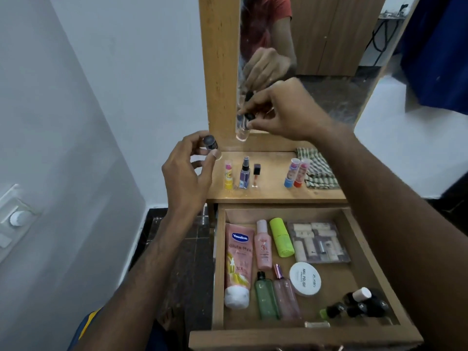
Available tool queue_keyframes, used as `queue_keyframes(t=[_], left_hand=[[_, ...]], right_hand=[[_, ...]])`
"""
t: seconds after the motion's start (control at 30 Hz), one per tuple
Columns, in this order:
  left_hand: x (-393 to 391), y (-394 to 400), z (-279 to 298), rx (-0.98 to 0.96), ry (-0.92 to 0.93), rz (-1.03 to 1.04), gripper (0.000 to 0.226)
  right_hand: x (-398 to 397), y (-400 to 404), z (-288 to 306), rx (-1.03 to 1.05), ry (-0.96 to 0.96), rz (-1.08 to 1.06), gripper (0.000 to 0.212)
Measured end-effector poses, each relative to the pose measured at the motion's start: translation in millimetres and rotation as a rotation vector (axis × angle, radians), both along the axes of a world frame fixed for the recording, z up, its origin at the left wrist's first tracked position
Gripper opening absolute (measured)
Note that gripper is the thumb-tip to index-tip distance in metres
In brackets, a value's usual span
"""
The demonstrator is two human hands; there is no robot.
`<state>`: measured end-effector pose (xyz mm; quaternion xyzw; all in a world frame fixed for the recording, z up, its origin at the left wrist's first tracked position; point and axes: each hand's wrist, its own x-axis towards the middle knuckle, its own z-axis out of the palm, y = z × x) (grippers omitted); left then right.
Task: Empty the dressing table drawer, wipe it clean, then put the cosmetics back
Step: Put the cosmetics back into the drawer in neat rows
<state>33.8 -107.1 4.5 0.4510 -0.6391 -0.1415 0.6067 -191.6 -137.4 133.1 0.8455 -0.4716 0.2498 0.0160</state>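
Drawer (364, 239): pulled fully out below the tabletop, a shallow wooden box; a bare strip of floor lies along its right side.
Tabletop (268, 168): light wood ledge under the mirror (329, 46), open in the middle between two clusters of tubes.
Drawer contents: pink Vaseline tube (238, 262), pink bottle (263, 245), lime bottle (281, 236), clear palette (319, 241), green bottle (266, 295), pink glass bottle (285, 292), white nail polish remover tub (305, 278), dark small bottles (359, 305) crowding the near right corner.
Checked cloth (319, 171): crumpled on the ledge's right end, touching the blue and red tubes (295, 173).
Ledge left: yellow tube (228, 174), spray bottle (245, 173), lip gloss (256, 174), upright, close together.
Right hand (286, 110): pinches a clear, black-capped bottle (244, 125) against the mirror base.
Left hand (187, 171): fingers curled round a small dark-capped jar (210, 143), above the ledge's left edge.
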Motion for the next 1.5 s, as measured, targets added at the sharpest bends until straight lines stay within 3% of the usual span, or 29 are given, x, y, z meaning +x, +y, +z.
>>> queue_keyframes(t=[0.13,0.33,0.43,0.6,0.9,1.03,1.1,1.27,1.5], left_hand=[[-4.2,37.5,28.3,0.104,-0.087,-0.252,0.033],[-52.5,90.1,19.8,0.381,-0.502,-0.633,0.033],[-85.2,112.6,-4.9,0.447,-0.656,-0.703,0.031],[-105.9,121.3,-31.8,0.534,-0.697,-0.740,0.028],[-119.9,123.8,-44.6,0.490,-0.789,-0.759,0.029],[-127.3,128.7,-47.4,0.509,-0.795,-0.782,0.033],[-130.8,129.2,-47.8,0.525,-0.802,-0.794,0.035],[-135.3,129.5,-52.9,0.550,-0.793,-0.797,0.035],[-143.8,132.6,-67.9,0.489,-0.939,-0.784,0.031]], right_hand=[[-35.2,78.9,10.6,0.105,0.009,-0.046,0.023],[-77.1,155.6,-43.4,0.393,0.124,-0.212,0.023],[-90.0,174.6,-80.5,0.530,0.154,-0.274,0.023],[-103.7,191.8,-116.1,0.628,0.140,-0.279,0.024],[-109.0,198.8,-149.1,0.787,0.251,-0.253,0.027],[-114.0,200.9,-147.0,0.869,0.190,-0.228,0.015],[-119.1,201.9,-140.8,0.836,0.122,-0.230,0.014],[-130.3,198.0,-130.3,0.515,0.065,-0.334,0.020],[-127.2,198.0,-129.4,0.423,-0.015,-0.343,0.018]])
